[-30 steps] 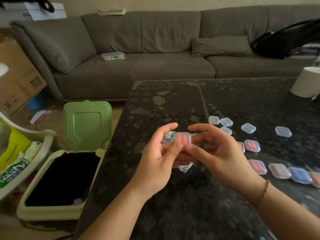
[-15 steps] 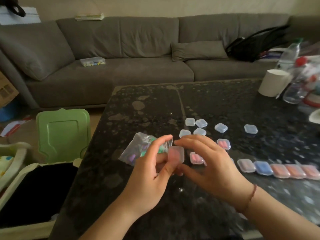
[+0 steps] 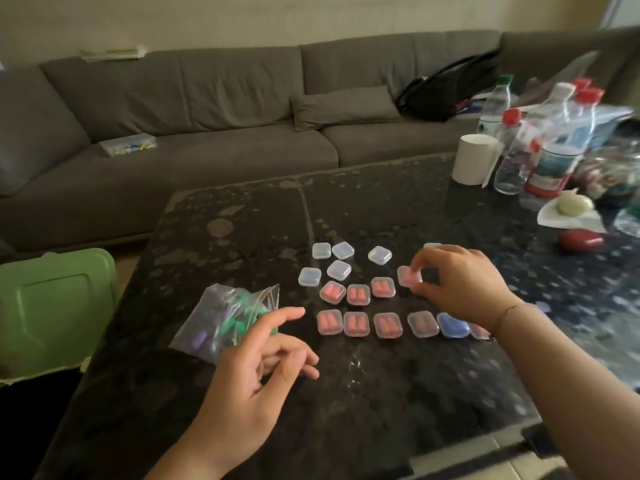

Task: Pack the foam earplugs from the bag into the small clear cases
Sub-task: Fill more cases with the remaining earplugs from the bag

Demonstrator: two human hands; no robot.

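On the dark table, the right hand pinches a pink-filled case beside the rows of cases — the left hand hovers empty, fingers loosely apart, near the bag.

A dark speckled stone table carries everything. At its centre lie small clear cases, five empty ones toward twelve o'clock and closed ones holding pink earplugs in rows below, with a blue-filled case toward three; a clear bag of earplugs lies at nine. At two o'clock stand a white paper roll and plastic bottles, beside a red object.
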